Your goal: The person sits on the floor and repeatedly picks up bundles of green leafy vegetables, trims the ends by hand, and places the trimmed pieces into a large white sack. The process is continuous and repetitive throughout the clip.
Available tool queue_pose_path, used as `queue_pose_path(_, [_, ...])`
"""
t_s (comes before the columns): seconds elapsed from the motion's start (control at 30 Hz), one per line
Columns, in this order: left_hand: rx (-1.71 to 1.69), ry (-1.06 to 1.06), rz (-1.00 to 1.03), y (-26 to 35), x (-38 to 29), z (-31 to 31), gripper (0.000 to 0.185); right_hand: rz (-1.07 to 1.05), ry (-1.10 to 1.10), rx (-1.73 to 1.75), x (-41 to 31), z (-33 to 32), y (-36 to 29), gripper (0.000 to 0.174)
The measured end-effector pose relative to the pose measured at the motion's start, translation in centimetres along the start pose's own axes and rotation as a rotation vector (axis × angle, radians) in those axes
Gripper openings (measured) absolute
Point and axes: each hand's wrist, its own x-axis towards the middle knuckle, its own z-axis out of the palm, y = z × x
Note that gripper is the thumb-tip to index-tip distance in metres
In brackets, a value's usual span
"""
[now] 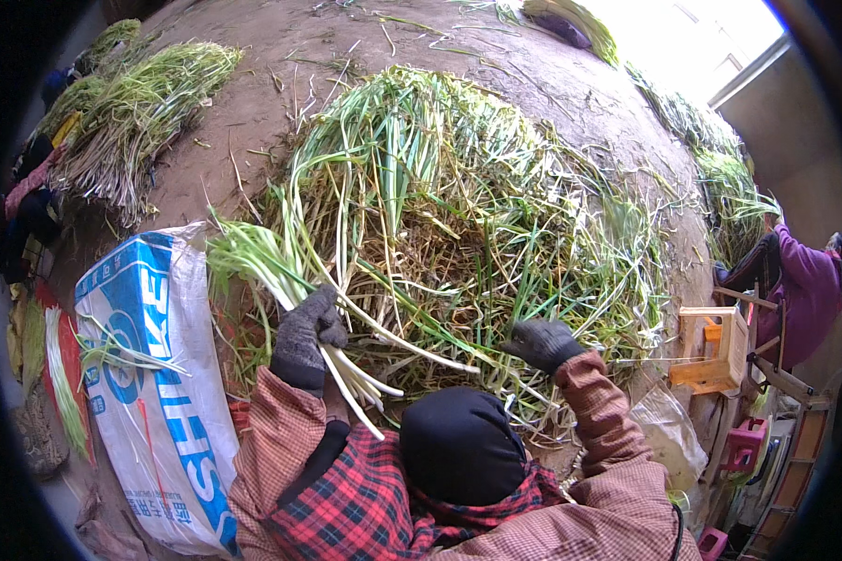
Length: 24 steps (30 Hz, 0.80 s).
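Observation:
My left hand (310,335), in a dark grey knitted glove, grips a small bunch of long green-and-white stalks (281,277); their pale ends stick out below the fist and the leaves spread up and to the left. My right hand (542,343), gloved in dark grey with curled fingers, is at the near edge of a large heap of leafy stalks (421,154). Thin green leaves pass close by its fingertips; whether it pinches any of them cannot be told. The heap mixes fresh green leaves with dry brown ones.
A printed white-and-blue woven sack (182,393) lies at the left, with loose stalks on it. Another leafy pile (147,105) lies upper left, beside a person. At the right are a wooden stool (716,357), a pink plastic stool (746,445) and a person in purple (803,294).

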Motion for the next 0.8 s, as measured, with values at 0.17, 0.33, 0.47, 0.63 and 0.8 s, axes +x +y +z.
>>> queue_pose_path(0.17, [0.061,-0.061,-0.090,-0.4,-0.8,0.7,0.013,-0.572,0.121,0.642,4.6,-5.1,-11.5,0.028])
queue_pose_path(0.33, [0.169,0.018,-0.091,-0.2,-1.1,0.5,0.014,-0.531,0.161,0.848,7.0,-3.6,-15.8,0.021])
queue_pose_path(0.47, [0.155,0.059,-0.134,-0.2,0.1,-0.8,0.015,-0.298,0.288,1.427,5.7,-3.7,-11.5,0.011])
queue_pose_path(0.63, [0.230,0.277,-0.051,0.3,1.8,-3.5,0.014,-0.011,0.795,1.948,4.0,-4.4,-2.2,0.015])
queue_pose_path(0.8, [0.234,0.494,0.062,1.5,3.2,-6.5,0.014,0.005,1.096,2.227,2.9,-3.8,5.7,0.013])
